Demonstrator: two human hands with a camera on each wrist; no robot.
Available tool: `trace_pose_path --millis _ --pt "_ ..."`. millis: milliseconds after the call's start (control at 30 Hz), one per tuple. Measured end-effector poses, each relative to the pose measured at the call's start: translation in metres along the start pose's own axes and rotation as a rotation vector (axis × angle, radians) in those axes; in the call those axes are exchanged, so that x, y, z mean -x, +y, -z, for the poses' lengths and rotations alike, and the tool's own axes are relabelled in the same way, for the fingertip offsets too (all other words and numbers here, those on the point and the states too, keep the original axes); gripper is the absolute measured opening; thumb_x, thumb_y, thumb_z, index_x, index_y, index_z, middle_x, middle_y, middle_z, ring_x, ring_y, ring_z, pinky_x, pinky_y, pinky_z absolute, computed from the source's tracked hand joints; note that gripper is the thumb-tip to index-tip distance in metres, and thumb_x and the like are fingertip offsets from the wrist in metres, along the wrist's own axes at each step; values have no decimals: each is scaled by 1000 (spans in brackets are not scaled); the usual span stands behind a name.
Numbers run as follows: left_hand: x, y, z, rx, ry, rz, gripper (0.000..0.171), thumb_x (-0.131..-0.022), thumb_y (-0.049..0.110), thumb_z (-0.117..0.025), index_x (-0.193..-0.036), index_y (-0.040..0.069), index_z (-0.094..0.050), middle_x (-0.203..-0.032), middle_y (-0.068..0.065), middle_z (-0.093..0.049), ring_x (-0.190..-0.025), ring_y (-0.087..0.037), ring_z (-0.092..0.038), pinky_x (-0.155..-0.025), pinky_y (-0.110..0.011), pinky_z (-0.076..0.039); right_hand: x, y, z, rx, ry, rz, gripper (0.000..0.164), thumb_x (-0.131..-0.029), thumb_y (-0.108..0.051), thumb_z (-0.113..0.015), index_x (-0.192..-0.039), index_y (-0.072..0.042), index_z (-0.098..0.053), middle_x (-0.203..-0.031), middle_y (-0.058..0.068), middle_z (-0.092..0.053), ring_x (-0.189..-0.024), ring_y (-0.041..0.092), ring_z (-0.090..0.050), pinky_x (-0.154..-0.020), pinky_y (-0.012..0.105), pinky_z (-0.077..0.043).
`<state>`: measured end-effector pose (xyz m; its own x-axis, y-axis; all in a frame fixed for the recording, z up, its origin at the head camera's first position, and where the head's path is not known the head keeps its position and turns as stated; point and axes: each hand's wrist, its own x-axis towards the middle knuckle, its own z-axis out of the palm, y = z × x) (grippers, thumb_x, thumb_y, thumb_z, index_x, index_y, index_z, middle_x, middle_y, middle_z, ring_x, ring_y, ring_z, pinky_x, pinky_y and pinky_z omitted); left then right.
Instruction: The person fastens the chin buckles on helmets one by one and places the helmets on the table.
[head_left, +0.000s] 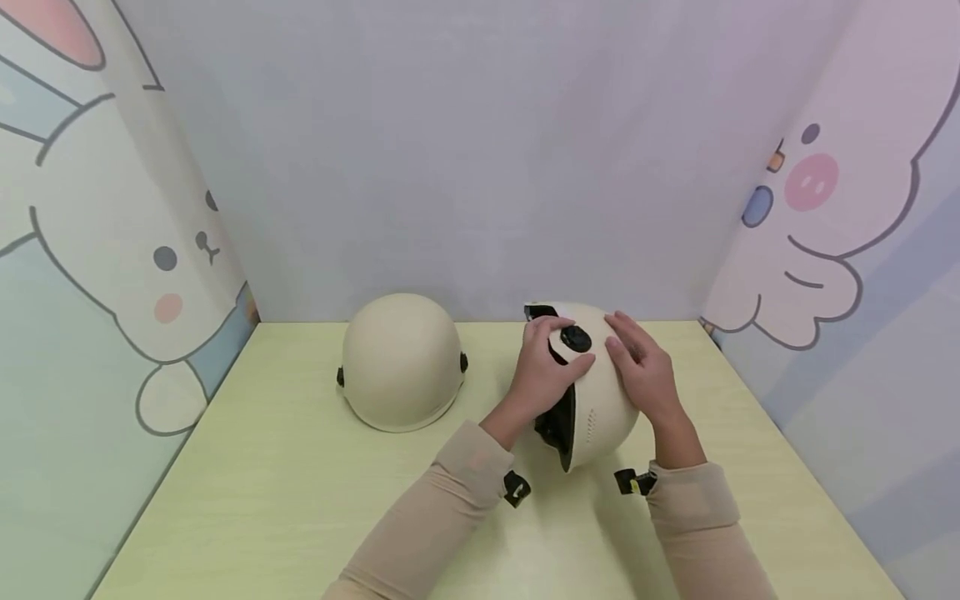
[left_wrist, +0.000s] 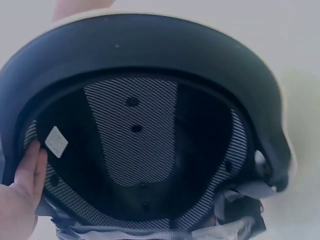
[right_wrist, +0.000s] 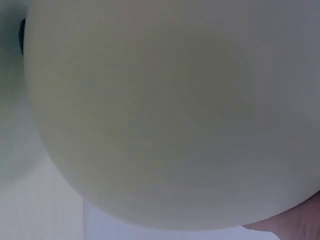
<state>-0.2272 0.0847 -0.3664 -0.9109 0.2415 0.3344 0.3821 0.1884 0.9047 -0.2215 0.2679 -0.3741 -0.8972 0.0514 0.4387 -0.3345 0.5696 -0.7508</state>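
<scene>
A cream helmet (head_left: 600,417) with a black knob (head_left: 576,338) on its upturned side is turned on its side, its opening toward the left. My left hand (head_left: 542,371) grips the helmet's edge near the knob. In the left wrist view, the left fingers (left_wrist: 31,172) lie against the black inner lining (left_wrist: 140,145), which has mesh padding and a small white diamond label. My right hand (head_left: 647,375) rests on the outer shell with its fingers laid along the curve. The shell (right_wrist: 165,120) fills most of the right wrist view, with part of a hand (right_wrist: 295,222) at its lower right.
A second cream helmet (head_left: 402,362) stands upright to the left on the pale yellow-green table (head_left: 315,517), with black fittings at both sides. Behind the table rises a plain grey wall (head_left: 465,167). Cartoon-printed side panels flank it left and right.
</scene>
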Motion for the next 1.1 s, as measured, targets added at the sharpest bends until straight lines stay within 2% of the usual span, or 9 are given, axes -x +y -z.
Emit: trace_pose_path --millis 200,400,533,567,633,767,900,1000,1100 --pt "2 -8 4 109 12 -18 48 -90 25 -70 -132 9 -52 -144 -11 -35 -134 -25 -35 -106 -47 -31 -4 -13 4 88 -55 30 46 -100 -31 -55 -136 -2 -56 -147 18 -42 -136 42 -31 -102 63 -28" --pt "8 -21 10 196 33 60 48 -91 26 -69 -134 12 -51 -145 -7 -35 -136 -25 -31 -105 -48 -32 -7 -22 -2 177 -129 48 45 -100 -29 -54 -136 -2 -56 -148 20 -40 -136 45 -30 -104 64 -24" --pt "12 -30 17 238 44 109 51 -91 29 -68 -136 15 -49 -147 -6 -34 -126 -24 -41 -96 -44 -41 -9 -29 -10 226 -150 70 45 -99 -28 -54 -136 -2 -56 -148 21 -40 -135 46 -30 -105 63 -22" --pt "12 -31 19 257 49 117 51 -91 28 -68 -137 15 -49 -145 -7 -37 -119 -24 -46 -92 -43 -43 -10 -30 -13 241 -155 67 46 -99 -29 -54 -137 -3 -56 -148 21 -39 -136 45 -30 -105 63 -22" --pt "12 -34 22 291 62 128 51 -91 26 -68 -137 14 -48 -138 -8 -44 -100 -21 -55 -83 -39 -47 -12 -34 -17 273 -170 56 47 -99 -32 -53 -138 -5 -55 -150 19 -38 -137 44 -28 -104 65 -21" --pt "13 -39 28 354 70 151 52 -92 21 -68 -138 10 -47 -103 -8 -61 -67 -14 -56 -69 -32 -48 -14 -40 -25 339 -193 28 50 -100 -37 -51 -141 -9 -53 -152 14 -36 -139 41 -24 -100 70 -20" --pt "14 -44 32 379 64 177 54 -93 20 -67 -140 9 -44 -76 -2 -62 -54 -10 -53 -59 -27 -47 -13 -45 -30 373 -203 29 50 -100 -37 -50 -142 -10 -52 -152 13 -36 -139 40 -25 -98 71 -22" --pt "15 -46 35 405 56 201 55 -94 17 -67 -142 7 -41 -71 1 -60 -51 -9 -51 -55 -25 -46 -13 -47 -33 387 -202 36 49 -100 -37 -50 -141 -11 -53 -152 13 -37 -139 39 -26 -98 71 -23" --pt "16 -44 38 391 46 207 56 -94 16 -67 -142 7 -41 -66 1 -56 -48 -8 -47 -52 -25 -43 -13 -48 -34 388 -202 36 49 -100 -37 -51 -141 -11 -53 -152 12 -37 -139 39 -26 -98 70 -23"
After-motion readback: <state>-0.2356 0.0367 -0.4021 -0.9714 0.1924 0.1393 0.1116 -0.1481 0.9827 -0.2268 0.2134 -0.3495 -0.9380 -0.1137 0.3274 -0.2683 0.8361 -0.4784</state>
